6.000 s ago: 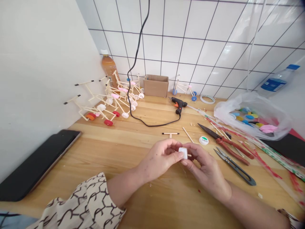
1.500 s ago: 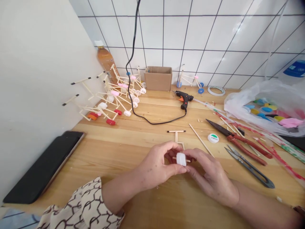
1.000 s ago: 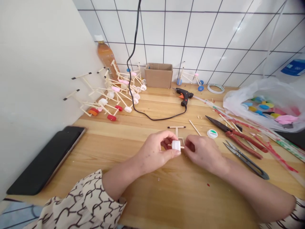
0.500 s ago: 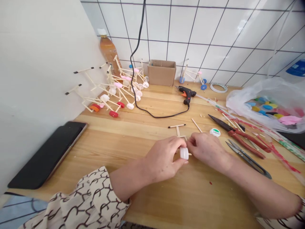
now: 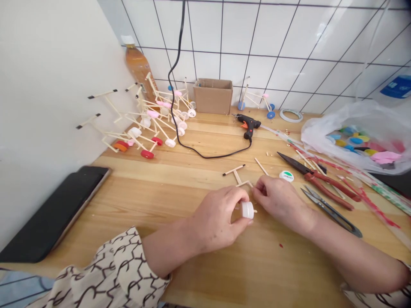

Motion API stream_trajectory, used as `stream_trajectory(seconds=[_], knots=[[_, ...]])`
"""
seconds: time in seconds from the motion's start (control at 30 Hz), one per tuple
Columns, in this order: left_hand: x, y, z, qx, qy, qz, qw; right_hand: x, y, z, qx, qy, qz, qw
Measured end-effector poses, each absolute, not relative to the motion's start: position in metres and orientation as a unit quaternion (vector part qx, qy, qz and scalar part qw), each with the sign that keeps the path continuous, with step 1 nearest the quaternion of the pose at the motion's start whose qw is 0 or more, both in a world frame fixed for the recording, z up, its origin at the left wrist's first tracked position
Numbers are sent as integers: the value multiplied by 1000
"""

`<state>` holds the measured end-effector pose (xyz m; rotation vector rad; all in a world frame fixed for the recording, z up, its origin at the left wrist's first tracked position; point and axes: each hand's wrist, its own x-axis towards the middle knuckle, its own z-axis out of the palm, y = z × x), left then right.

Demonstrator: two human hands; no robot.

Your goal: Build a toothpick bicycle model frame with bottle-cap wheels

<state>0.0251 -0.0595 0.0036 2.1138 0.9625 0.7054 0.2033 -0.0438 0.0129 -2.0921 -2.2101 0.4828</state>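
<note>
Cap (image 5: 247,210) (white); in left hand (image 5: 221,219)

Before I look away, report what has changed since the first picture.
The right hand has let go of the white round plastic wheel, which the left hand alone now holds, and reached the pale wooden stick frame with a black-tipped crossbar; a grip there is unclear. That frame has turned: its crossbar, level before, slants up rightward in the picture. The black, orange-triggered glue gun and brown cardboard box stayed put.
</note>
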Motion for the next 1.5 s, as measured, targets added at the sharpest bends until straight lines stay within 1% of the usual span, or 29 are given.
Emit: stream_trajectory(seconds=[0.13, 0.23, 0.3, 0.43, 0.53, 0.67, 0.8, 0.9, 0.97, 1.1, 1.27, 1.5], knots=[[25, -61, 7, 809, 384, 288, 339, 209, -42, 9, -675, -709, 189, 69], [25, -60, 11, 789, 389, 313, 359, 211, -40, 7, -666, -702, 234, 92], [25, -59, 15, 764, 393, 335, 386, 212, -40, 8, -655, -684, 295, 126], [25, -57, 21, 702, 398, 367, 463, 213, -41, 13, -626, -590, 457, 227], [24, -57, 24, 660, 396, 377, 514, 214, -42, 14, -609, -537, 518, 269], [24, -57, 27, 602, 391, 391, 577, 215, -43, 9, -578, -504, 543, 342], [24, -55, 25, 556, 396, 383, 622, 216, -43, 6, -546, -484, 526, 437], [24, -52, 20, 528, 416, 367, 643, 215, -47, 9, -520, -484, 513, 482], [24, -50, 16, 512, 429, 357, 653, 213, -51, 13, -508, -491, 509, 491], [26, -48, 13, 502, 441, 340, 662, 208, -58, 18, -493, -503, 519, 484], [25, -48, 13, 490, 433, 329, 682, 206, -63, 16, -477, -511, 523, 488], [24, -48, 12, 505, 403, 319, 694, 204, -67, 19, -485, -557, 502, 451]])
